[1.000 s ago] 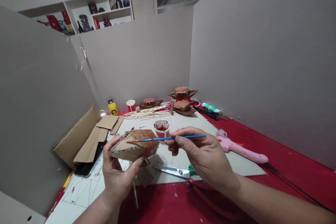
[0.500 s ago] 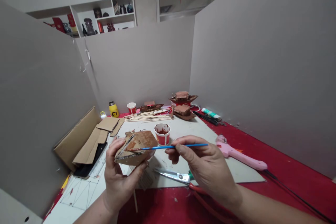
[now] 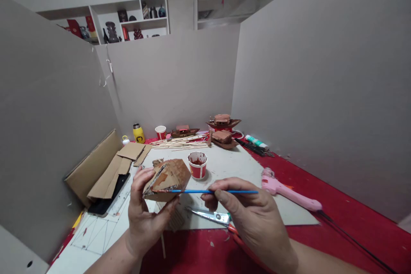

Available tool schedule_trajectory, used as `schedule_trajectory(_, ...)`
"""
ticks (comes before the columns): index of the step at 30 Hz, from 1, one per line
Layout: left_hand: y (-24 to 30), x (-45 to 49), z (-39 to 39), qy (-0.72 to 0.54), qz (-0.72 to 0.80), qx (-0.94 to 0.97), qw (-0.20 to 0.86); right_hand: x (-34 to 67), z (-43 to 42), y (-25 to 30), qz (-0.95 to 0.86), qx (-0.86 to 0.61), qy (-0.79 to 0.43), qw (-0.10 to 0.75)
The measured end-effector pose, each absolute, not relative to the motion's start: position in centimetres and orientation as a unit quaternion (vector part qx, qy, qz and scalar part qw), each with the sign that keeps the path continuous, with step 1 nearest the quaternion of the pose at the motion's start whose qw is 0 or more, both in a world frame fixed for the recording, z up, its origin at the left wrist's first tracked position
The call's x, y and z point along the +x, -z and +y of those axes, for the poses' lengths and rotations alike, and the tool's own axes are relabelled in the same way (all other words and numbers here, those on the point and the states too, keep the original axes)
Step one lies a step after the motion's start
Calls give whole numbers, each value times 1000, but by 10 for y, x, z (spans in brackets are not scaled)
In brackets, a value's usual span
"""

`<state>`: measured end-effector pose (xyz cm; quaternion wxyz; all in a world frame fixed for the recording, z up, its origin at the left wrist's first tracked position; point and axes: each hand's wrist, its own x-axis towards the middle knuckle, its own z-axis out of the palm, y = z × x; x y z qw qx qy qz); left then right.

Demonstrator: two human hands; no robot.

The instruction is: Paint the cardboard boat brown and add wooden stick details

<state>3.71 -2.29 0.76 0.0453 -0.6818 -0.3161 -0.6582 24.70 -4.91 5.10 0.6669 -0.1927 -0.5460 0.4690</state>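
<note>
My left hand [image 3: 144, 209] is closed around a small cardboard model [image 3: 175, 170], with fingers on its far left side and the thumb below. Patches of reddish-brown paint mark its upper face, and a torn corrugated edge runs along its left. My right hand [image 3: 244, 209] pinches a thin blue paintbrush [image 3: 195, 191] held level. The brush tip lies against the model's near edge. Beyond the two hands stands a paper cup [image 3: 197, 167] with brown paint inside. Scissors [image 3: 212, 216] lie below, their handles partly hidden by my right hand.
Cardboard pieces [image 3: 107, 175] lie at the left over a dark flat object. Thin wooden sticks [image 3: 180, 142] spread at the back beside brown model boats [image 3: 223, 120]. A pink glue gun [image 3: 290, 192] with its cord lies right. A yellow bottle [image 3: 138, 133] stands back left.
The brush has moved lower, its tip shifting from the model's upper face to its near edge. My left hand has tilted the model slightly. The camera view has shifted a little.
</note>
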Motion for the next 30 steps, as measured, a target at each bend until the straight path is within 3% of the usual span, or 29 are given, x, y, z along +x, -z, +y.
schedule_trajectory(8,-11,38,-24,656,-307,-688,42,257,-45,-44,-535,-240,-417,694)
schedule_trajectory(16,-11,36,-22,653,-294,-695,57,244,-56,-43,-539,-199,-458,679)
schedule_trajectory(24,-11,37,-24,663,-308,-680,56,262,-48,-42,-520,-243,-393,719)
schedule_trajectory(30,-11,38,-24,658,-294,-691,60,258,-53,-39,-524,-232,-413,708)
